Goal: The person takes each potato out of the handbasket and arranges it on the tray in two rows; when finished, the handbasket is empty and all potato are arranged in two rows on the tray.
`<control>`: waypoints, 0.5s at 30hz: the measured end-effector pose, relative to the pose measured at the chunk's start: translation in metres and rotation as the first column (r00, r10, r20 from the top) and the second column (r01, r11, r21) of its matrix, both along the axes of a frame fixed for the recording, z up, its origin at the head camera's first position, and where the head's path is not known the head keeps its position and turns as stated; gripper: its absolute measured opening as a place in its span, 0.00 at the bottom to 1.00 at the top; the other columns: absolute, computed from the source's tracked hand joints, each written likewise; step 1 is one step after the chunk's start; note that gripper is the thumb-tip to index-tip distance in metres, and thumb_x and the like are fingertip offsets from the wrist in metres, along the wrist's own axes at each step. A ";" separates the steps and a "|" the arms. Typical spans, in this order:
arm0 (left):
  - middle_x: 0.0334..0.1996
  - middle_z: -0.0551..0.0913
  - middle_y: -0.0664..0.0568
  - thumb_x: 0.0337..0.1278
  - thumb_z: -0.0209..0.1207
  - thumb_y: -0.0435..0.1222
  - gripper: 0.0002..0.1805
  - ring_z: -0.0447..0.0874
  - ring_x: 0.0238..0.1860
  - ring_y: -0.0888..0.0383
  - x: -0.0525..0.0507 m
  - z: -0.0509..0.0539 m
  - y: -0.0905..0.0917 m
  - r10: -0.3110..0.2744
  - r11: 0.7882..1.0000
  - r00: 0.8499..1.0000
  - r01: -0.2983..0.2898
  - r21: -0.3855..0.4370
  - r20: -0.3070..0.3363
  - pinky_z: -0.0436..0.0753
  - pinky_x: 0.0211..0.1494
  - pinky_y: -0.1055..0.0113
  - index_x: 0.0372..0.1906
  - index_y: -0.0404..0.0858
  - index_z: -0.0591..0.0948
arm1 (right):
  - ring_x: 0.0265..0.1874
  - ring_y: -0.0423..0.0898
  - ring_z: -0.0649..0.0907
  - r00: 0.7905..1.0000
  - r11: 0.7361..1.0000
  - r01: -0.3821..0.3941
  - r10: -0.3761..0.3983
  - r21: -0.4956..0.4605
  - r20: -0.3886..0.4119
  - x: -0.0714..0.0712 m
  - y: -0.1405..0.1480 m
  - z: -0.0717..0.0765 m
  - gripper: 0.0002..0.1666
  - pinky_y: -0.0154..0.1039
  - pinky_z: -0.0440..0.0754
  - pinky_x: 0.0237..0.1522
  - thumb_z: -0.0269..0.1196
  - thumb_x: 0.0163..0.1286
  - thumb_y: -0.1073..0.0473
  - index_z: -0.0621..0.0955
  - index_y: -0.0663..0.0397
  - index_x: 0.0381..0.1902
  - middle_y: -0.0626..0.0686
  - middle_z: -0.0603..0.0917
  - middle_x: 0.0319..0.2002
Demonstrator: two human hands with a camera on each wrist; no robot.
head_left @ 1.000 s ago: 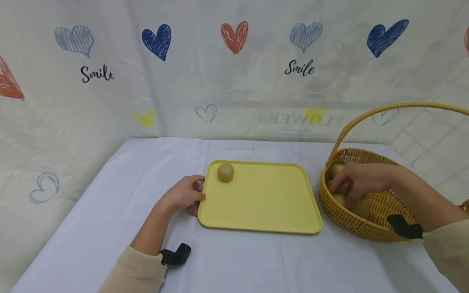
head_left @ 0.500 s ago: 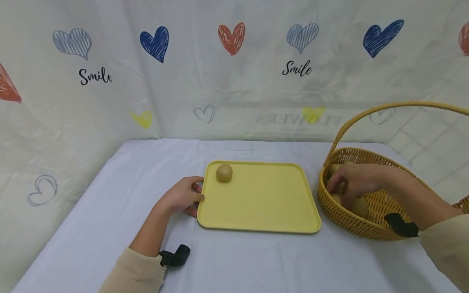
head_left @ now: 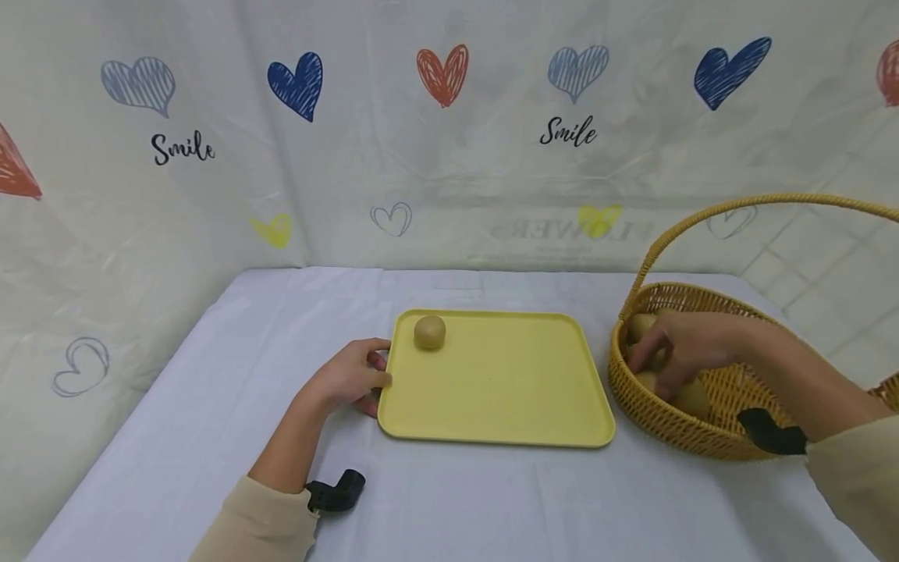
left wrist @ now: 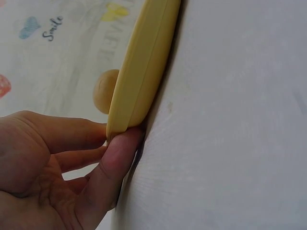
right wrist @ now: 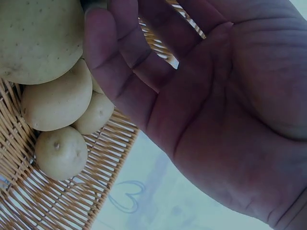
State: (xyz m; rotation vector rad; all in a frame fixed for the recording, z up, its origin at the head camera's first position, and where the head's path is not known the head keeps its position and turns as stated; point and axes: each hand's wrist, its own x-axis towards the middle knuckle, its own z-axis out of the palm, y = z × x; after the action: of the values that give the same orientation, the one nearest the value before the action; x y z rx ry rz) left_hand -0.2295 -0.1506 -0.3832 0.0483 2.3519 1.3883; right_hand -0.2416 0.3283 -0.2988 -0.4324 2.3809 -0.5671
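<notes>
At the left rim of a yellow tray [head_left: 495, 382], my left hand [head_left: 353, 375] pinches the edge. The left wrist view shows its thumb [left wrist: 115, 158] against the tray's underside corner. One round brown potato [head_left: 430, 332] sits near the tray's far left corner. My right hand [head_left: 691, 347] reaches down into a wicker basket [head_left: 674, 433], its fingers and thumb curled about a potato [head_left: 646, 380]; the contact is partly hidden. Another potato [head_left: 694, 400] lies beside the thumb. In the right wrist view, several potatoes, including a small potato [right wrist: 61, 153], lie past the curled fingers.
The basket's tall arched handle [head_left: 656, 250] rises over the right side of the table. A white cloth [head_left: 463, 499] covers the table, and a sheet printed with hearts [head_left: 337, 156] hangs behind. Each wrist carries a black camera mount [head_left: 337, 492].
The head view has shifted slightly. Both hands, the tray and its potato stay nearly in place; the right hand's fingers move very little inside the basket.
</notes>
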 end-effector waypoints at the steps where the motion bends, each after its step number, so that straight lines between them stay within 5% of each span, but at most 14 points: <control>1: 0.48 0.72 0.42 0.64 0.59 0.25 0.35 0.81 0.36 0.52 0.000 0.000 0.000 0.000 1.000 1.000 0.000 0.000 0.001 0.91 0.28 0.59 0.76 0.35 0.66 | 0.39 0.44 0.82 1.000 1.000 0.002 -0.002 -0.008 -0.006 0.001 0.001 0.000 0.27 0.38 0.87 0.38 0.78 0.53 0.61 0.87 0.55 0.53 0.52 0.84 0.46; 7: 0.48 0.72 0.42 0.64 0.59 0.25 0.35 0.81 0.36 0.52 0.001 -0.001 -0.001 0.001 1.000 1.000 -0.001 -0.005 0.000 0.91 0.28 0.59 0.77 0.35 0.66 | 0.38 0.45 0.83 0.998 0.994 0.067 -0.067 -0.090 0.006 0.005 0.013 0.002 0.31 0.39 0.89 0.38 0.76 0.59 0.57 0.85 0.58 0.60 0.59 0.76 0.55; 15: 0.47 0.72 0.42 0.63 0.58 0.24 0.34 0.83 0.32 0.52 0.000 -0.002 -0.001 0.000 1.000 1.000 0.000 0.011 -0.008 0.91 0.27 0.57 0.75 0.34 0.67 | 0.42 0.42 0.86 0.993 0.972 0.120 -0.117 -0.200 0.027 0.007 0.026 0.012 0.32 0.43 0.91 0.42 0.71 0.67 0.56 0.79 0.62 0.67 0.57 0.83 0.52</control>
State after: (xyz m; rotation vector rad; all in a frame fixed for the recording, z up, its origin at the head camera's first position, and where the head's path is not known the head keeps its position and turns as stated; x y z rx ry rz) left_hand -0.2299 -0.1514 -0.3850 0.0575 2.3506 1.4037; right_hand -0.2344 0.3545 -0.2871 -0.3732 2.3549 -0.8682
